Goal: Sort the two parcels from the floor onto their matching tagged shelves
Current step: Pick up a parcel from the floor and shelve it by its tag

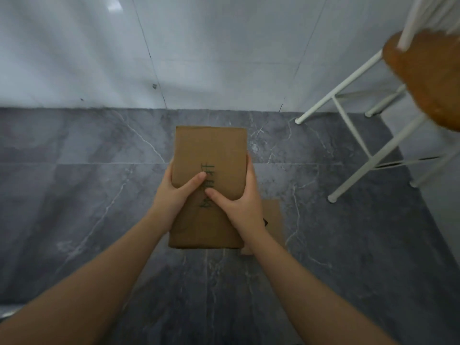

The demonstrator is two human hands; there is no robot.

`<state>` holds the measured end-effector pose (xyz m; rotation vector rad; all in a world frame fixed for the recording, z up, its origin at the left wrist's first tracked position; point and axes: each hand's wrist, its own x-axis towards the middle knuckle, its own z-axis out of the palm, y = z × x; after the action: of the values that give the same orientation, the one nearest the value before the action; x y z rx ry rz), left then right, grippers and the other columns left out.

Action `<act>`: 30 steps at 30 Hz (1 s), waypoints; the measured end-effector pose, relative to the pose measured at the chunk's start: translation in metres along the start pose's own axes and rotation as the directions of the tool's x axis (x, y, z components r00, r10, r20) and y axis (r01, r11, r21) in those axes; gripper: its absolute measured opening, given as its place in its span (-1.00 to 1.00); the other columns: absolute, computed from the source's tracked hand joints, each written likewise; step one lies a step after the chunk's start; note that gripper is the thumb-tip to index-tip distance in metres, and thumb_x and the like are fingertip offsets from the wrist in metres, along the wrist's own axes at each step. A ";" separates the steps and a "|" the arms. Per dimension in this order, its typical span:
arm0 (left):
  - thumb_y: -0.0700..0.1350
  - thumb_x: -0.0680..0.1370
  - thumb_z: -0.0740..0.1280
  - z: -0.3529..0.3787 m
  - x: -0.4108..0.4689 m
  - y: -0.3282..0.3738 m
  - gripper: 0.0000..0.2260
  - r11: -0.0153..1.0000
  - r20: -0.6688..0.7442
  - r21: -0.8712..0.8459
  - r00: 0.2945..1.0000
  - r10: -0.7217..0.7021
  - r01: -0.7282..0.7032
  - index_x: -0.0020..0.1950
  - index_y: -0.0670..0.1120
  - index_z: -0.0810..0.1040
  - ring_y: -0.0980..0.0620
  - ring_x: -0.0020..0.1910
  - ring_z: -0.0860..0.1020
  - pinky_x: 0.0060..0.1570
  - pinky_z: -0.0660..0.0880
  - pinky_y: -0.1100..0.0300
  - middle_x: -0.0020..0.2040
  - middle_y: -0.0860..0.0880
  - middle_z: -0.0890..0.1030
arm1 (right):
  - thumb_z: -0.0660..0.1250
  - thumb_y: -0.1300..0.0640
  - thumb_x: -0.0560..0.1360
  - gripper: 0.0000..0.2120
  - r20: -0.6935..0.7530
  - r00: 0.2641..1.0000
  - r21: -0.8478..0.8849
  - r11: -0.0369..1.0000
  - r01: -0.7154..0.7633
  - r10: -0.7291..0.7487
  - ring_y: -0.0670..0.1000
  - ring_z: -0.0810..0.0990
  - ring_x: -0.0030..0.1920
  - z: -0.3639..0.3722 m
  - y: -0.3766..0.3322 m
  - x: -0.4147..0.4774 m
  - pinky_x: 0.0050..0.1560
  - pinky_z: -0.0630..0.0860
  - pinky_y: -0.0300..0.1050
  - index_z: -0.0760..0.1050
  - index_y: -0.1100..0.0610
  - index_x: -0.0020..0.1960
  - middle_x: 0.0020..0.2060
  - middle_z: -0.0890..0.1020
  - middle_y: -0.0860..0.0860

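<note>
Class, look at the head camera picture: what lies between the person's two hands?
The held parcel: the left hand and right hand clasp its opposite sides, thumbs on its handwritten top, in the head view.

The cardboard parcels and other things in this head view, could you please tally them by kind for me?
Cardboard parcels: 2, the held parcel gripped by the left hand and right hand, and the floor parcel partly hidden beneath.
Shelf racks: 1, the white-legged wooden shelf rack.
Total: 3
</note>
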<state>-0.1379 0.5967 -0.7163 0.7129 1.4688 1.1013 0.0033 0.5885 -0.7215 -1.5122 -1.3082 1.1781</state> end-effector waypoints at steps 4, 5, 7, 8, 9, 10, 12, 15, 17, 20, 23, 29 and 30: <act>-0.10 0.41 0.43 0.005 -0.055 0.120 -0.56 0.990 -0.036 -0.013 0.990 0.138 -0.138 0.25 0.08 0.40 0.16 -0.08 0.58 -0.21 0.59 0.29 -0.03 0.10 0.59 | 0.52 -0.01 0.31 -0.03 0.034 0.995 0.028 0.996 0.090 -0.090 -0.17 0.37 0.32 -0.033 -0.126 -0.012 0.26 0.38 -0.26 -0.03 -0.14 0.51 0.42 0.33 -0.12; -0.08 0.41 0.43 0.006 -0.069 0.152 -0.53 0.986 -0.043 -0.013 0.986 0.164 -0.165 0.27 0.09 0.39 0.17 -0.08 0.57 -0.23 0.57 0.29 -0.03 0.13 0.58 | 0.52 -0.03 0.31 -0.03 0.038 0.991 0.019 0.992 0.127 -0.127 -0.16 0.36 0.33 -0.041 -0.160 -0.016 0.29 0.38 -0.20 -0.05 -0.16 0.50 0.42 0.32 -0.12; -0.09 0.42 0.43 0.008 -0.098 0.218 -0.53 0.976 -0.056 -0.032 0.975 0.213 -0.215 0.27 0.12 0.37 0.20 -0.09 0.56 -0.30 0.54 0.35 -0.04 0.15 0.56 | 0.52 -0.06 0.30 -0.02 0.043 0.978 0.014 0.979 0.203 -0.203 -0.16 0.35 0.35 -0.056 -0.228 -0.023 0.35 0.38 -0.08 -0.07 -0.22 0.48 0.43 0.30 -0.14; -0.12 0.43 0.42 0.010 -0.113 0.251 -0.55 0.967 -0.058 -0.048 0.967 0.248 -0.251 0.24 0.13 0.36 0.21 -0.10 0.56 -0.33 0.53 0.39 -0.05 0.16 0.56 | 0.52 -0.06 0.30 -0.03 0.043 0.970 0.023 0.971 0.239 -0.240 -0.16 0.35 0.36 -0.065 -0.263 -0.026 0.35 0.39 -0.05 -0.08 -0.25 0.46 0.43 0.30 -0.15; -0.13 0.43 0.41 0.011 -0.127 0.283 -0.56 0.955 -0.059 -0.056 0.956 0.287 -0.290 0.23 0.14 0.36 0.22 -0.10 0.55 -0.34 0.52 0.42 -0.04 0.16 0.56 | 0.52 -0.06 0.30 -0.04 0.039 0.960 0.028 0.961 0.276 -0.276 -0.15 0.35 0.37 -0.073 -0.297 -0.030 0.36 0.39 -0.04 -0.08 -0.28 0.43 0.44 0.30 -0.15; -0.13 0.42 0.42 0.012 -0.142 0.316 -0.55 0.941 -0.060 -0.058 0.942 0.330 -0.333 0.23 0.14 0.36 0.21 -0.08 0.55 -0.32 0.53 0.41 -0.02 0.16 0.56 | 0.52 -0.06 0.30 -0.05 0.032 0.948 0.028 0.949 0.315 -0.316 -0.15 0.34 0.38 -0.082 -0.331 -0.034 0.36 0.38 -0.04 -0.08 -0.30 0.41 0.44 0.29 -0.15; -0.09 0.40 0.44 0.015 -0.172 0.381 -0.50 0.908 -0.059 -0.049 0.909 0.413 -0.416 0.29 0.11 0.37 0.18 -0.02 0.56 -0.19 0.54 0.33 0.03 0.15 0.56 | 0.52 -0.06 0.30 -0.06 0.011 0.919 0.002 0.920 0.393 -0.393 -0.12 0.34 0.39 -0.101 -0.399 -0.043 0.37 0.37 -0.04 -0.09 -0.30 0.40 0.45 0.28 -0.15; -0.04 0.36 0.45 0.021 -0.211 0.472 -0.41 0.853 -0.047 -0.054 0.855 0.516 -0.518 0.35 0.08 0.35 0.11 0.06 0.57 -0.05 0.52 0.21 0.09 0.11 0.57 | 0.51 -0.05 0.31 -0.06 -0.023 0.860 -0.009 0.860 0.510 -0.510 -0.11 0.33 0.39 -0.128 -0.493 -0.054 0.38 0.36 -0.05 -0.10 -0.29 0.40 0.47 0.27 -0.14; -0.02 0.34 0.46 0.026 -0.237 0.525 -0.40 0.804 -0.046 -0.055 0.806 0.590 -0.592 0.35 0.07 0.36 0.09 0.06 0.58 -0.06 0.53 0.22 0.12 0.08 0.58 | 0.51 -0.05 0.31 -0.06 -0.044 0.817 -0.011 0.818 0.575 -0.575 -0.11 0.34 0.39 -0.144 -0.549 -0.060 0.38 0.36 -0.06 -0.09 -0.28 0.42 0.47 0.26 -0.15; -0.07 0.37 0.46 0.032 -0.273 0.592 -0.42 0.729 -0.050 -0.075 0.733 0.678 -0.680 0.36 0.05 0.36 0.12 0.03 0.59 -0.15 0.55 0.31 0.11 0.07 0.59 | 0.51 -0.06 0.31 -0.04 -0.065 0.753 -0.015 0.755 0.655 -0.655 -0.11 0.36 0.37 -0.165 -0.620 -0.074 0.36 0.38 -0.04 -0.07 -0.22 0.48 0.45 0.28 -0.15; -0.04 0.36 0.47 0.033 -0.303 0.646 -0.40 0.682 -0.051 -0.084 0.687 0.725 -0.726 0.36 0.07 0.36 0.07 0.07 0.59 -0.03 0.56 0.19 0.13 0.05 0.59 | 0.52 -0.05 0.30 -0.02 -0.099 0.690 -0.001 0.694 0.720 -0.717 -0.12 0.37 0.36 -0.180 -0.677 -0.087 0.36 0.38 -0.03 -0.05 -0.18 0.50 0.44 0.31 -0.15; -0.01 0.32 0.49 0.032 -0.351 0.727 -0.40 0.575 -0.029 -0.070 0.577 0.816 -0.815 0.32 0.06 0.40 0.08 0.05 0.60 0.02 0.55 0.14 0.10 0.05 0.61 | 0.53 -0.03 0.30 -0.02 -0.180 0.570 0.007 0.578 0.816 -0.802 -0.12 0.38 0.36 -0.198 -0.760 -0.111 0.36 0.38 -0.05 -0.03 -0.14 0.51 0.43 0.32 -0.13; -0.04 0.35 0.48 0.032 -0.357 0.736 -0.43 0.552 -0.028 -0.066 0.554 0.832 -0.831 0.32 0.06 0.40 0.09 0.04 0.60 -0.01 0.56 0.18 0.09 0.06 0.61 | 0.53 -0.03 0.30 -0.02 -0.192 0.551 0.008 0.560 0.829 -0.812 -0.13 0.38 0.36 -0.200 -0.770 -0.114 0.36 0.38 -0.07 -0.03 -0.13 0.51 0.43 0.33 -0.13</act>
<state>-0.1366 0.5697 0.1022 1.4493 1.0365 1.8574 0.0038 0.5902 0.0822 -0.6919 -1.5448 0.4532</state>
